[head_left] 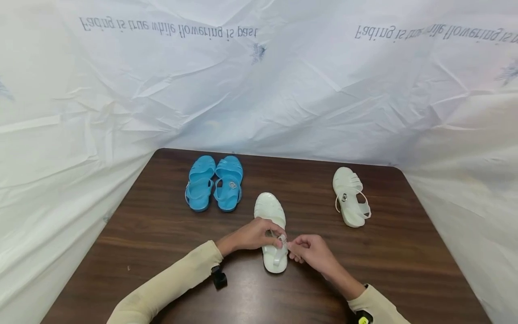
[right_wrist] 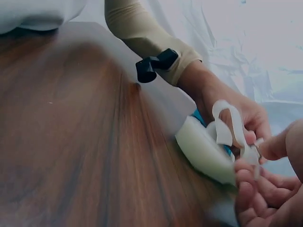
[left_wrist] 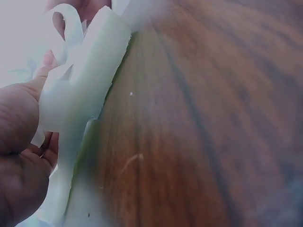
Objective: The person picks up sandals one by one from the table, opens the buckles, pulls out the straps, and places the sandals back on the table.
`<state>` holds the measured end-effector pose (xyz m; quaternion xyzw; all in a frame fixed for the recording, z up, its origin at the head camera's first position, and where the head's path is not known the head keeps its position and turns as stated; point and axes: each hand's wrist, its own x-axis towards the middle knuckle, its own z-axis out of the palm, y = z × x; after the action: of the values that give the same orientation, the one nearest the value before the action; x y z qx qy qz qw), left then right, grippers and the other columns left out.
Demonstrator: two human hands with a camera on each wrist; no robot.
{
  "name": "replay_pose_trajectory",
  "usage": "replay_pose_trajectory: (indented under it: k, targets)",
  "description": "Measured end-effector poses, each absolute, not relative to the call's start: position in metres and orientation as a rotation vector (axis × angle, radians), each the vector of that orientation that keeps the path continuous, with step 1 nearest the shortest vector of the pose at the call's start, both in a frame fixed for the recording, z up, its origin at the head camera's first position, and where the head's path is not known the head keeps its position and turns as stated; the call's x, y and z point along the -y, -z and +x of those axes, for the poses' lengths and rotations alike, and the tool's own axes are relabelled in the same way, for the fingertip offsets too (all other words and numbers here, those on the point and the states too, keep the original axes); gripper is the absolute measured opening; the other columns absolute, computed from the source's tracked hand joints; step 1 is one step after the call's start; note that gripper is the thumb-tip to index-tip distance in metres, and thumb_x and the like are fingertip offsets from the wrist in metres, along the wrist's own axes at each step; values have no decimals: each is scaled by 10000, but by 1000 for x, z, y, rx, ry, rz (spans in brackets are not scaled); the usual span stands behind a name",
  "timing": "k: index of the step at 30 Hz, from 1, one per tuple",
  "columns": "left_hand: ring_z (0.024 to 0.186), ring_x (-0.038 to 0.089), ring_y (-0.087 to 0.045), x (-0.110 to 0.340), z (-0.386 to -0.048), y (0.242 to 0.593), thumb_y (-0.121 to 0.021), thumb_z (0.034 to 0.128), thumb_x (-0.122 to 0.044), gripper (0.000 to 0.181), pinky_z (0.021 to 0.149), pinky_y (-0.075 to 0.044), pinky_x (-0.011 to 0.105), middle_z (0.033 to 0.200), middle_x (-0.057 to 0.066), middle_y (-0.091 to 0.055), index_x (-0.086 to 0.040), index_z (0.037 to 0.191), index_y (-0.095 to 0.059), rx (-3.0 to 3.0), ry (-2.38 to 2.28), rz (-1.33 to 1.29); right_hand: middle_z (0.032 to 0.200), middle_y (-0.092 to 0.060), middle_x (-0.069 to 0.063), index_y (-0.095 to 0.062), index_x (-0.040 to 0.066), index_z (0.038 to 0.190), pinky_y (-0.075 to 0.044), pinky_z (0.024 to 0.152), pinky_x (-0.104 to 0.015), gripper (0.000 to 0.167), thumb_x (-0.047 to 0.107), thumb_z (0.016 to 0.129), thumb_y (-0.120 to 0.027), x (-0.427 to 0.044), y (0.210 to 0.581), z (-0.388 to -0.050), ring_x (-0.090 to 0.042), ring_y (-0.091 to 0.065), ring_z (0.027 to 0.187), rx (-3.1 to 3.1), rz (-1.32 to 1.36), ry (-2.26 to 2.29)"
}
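A white sandal [head_left: 269,209] lies on the table in front of the person, toe pointing away. Its ankle strap [right_wrist: 232,116] loops up above the heel. From the left side, my left hand [head_left: 254,235] pinches the strap between thumb and fingers. My right hand [head_left: 314,253] comes from the right and pinches the strap beside a small metal buckle [right_wrist: 257,148]. Whether the buckle is fastened cannot be made out. In the left wrist view the sandal's pale side [left_wrist: 90,78] stands close to the left hand [left_wrist: 21,127].
Two blue sandals [head_left: 199,189] sit side by side toward the table's back left. Another white sandal [head_left: 351,211] lies at the back right, toe away, with its strap standing up. A white printed sheet [head_left: 259,90] hangs behind the brown table [head_left: 170,252].
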<state>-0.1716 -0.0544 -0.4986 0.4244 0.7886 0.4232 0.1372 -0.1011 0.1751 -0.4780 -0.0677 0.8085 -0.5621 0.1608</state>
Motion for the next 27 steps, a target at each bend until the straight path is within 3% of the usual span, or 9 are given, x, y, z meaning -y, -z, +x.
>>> replay_pose_trajectory:
  k: [11,24,27]
  targets:
    - [965,-2,-648,55,-171,502,-777,896,-321,311,823,-545,202,1060,-79,-743,-136,1146,-770,-2262,-1289,1184,773,-672,-80,-692,-42,937,-536,624,-268,131,81,977,-670,-169,483,-102,-157,-614,702,-2334,-154,1653]
    - [926,0,-624,55,-170,500,-755,914,-348,337,780,-535,200,1059,-94,-739,-126,1167,-772,-2282,-1261,1216,787,-712,-93,-704,-45,960,-552,622,-277,218,171,986,-688,-176,479,-101,-162,-636,697,-2292,-151,1611]
    - [950,-2,-632,55,-170,500,-757,916,-335,346,796,-537,195,1068,-84,-741,-110,1178,-769,-2280,-1263,1220,785,-705,-93,-693,-57,956,-551,631,-279,184,126,978,-681,-176,480,-100,-164,-636,706,-2275,-144,1627]
